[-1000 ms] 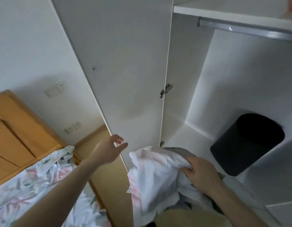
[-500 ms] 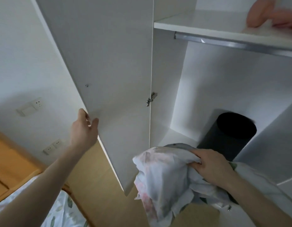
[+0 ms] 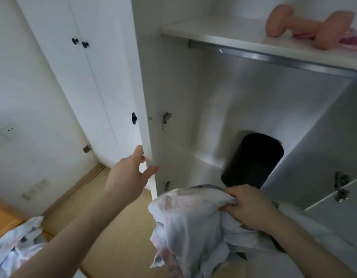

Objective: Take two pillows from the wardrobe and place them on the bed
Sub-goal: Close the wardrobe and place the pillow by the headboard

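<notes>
A white pillow with a faint floral print [image 3: 185, 227] hangs crumpled in front of the open wardrobe's lower compartment. My right hand [image 3: 247, 207] is shut on its upper right corner. My left hand [image 3: 131, 177] grips the free edge of the white wardrobe door [image 3: 145, 97], thumb on the inner face and fingers on the outer. The door stands edge-on to me. A corner of the bed [image 3: 17, 241] with a floral sheet shows at the lower left. No second pillow is visible.
A black cylindrical bin [image 3: 253, 163] lies on its side in the wardrobe's back. Above it runs a metal hanging rail [image 3: 274, 57] under a shelf [image 3: 223, 35] carrying a pink dumbbell [image 3: 306, 23]. Closed white cupboard doors [image 3: 89, 87] stand left. Tan wooden floor [image 3: 113, 227] lies below.
My left hand reached up, took the door's edge and swung the door round until it is edge-on. My right hand keeps hold of the pillow.
</notes>
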Action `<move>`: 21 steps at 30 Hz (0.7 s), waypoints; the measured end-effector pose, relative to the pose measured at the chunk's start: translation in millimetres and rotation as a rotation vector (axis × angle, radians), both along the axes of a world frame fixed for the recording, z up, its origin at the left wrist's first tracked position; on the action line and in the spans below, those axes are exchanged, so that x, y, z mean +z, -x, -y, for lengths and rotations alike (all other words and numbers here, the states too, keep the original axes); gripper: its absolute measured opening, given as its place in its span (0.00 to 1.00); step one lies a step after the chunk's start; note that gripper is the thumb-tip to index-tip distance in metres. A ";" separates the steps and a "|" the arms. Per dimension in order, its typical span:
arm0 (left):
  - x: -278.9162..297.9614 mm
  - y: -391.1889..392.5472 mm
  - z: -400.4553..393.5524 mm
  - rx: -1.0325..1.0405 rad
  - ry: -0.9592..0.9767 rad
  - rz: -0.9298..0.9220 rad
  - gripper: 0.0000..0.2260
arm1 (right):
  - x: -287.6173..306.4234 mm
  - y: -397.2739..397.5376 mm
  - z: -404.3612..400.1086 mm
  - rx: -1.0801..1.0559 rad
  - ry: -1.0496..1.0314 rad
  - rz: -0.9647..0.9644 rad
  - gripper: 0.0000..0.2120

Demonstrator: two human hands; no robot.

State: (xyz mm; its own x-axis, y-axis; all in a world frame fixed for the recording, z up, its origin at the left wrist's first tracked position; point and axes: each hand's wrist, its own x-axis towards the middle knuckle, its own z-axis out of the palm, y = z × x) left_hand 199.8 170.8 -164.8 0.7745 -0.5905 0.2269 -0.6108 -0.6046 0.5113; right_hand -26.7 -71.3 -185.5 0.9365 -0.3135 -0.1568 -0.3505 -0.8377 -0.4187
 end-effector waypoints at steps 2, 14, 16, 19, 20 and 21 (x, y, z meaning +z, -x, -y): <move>2.9 4.2 18.2 -0.066 -0.058 0.030 0.20 | 2.3 9.7 -0.5 -0.013 -0.014 0.010 0.07; 18.5 20.9 174.0 -0.455 -0.214 0.152 0.14 | 10.1 70.4 5.7 -0.234 0.089 0.000 0.08; 21.4 19.3 201.7 -0.484 -0.216 0.086 0.15 | 14.2 78.1 7.8 -0.276 0.118 -0.009 0.11; 27.5 16.3 233.0 -0.487 -0.207 -0.008 0.13 | 18.5 89.1 11.4 -0.318 0.146 0.002 0.13; 28.4 15.0 241.1 -0.483 -0.209 -0.025 0.13 | 19.7 92.0 12.3 -0.326 0.150 0.009 0.13; 28.9 13.6 247.9 -0.482 -0.218 -0.035 0.13 | 21.4 94.4 13.1 -0.331 0.154 0.020 0.12</move>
State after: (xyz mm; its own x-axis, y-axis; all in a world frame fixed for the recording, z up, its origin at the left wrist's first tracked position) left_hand 186.2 -77.2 -135.9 0.4083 -0.9121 0.0374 -0.8304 -0.3541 0.4303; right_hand -121.1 -84.4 -164.2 0.7829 -0.6185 -0.0670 -0.6062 -0.7342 -0.3058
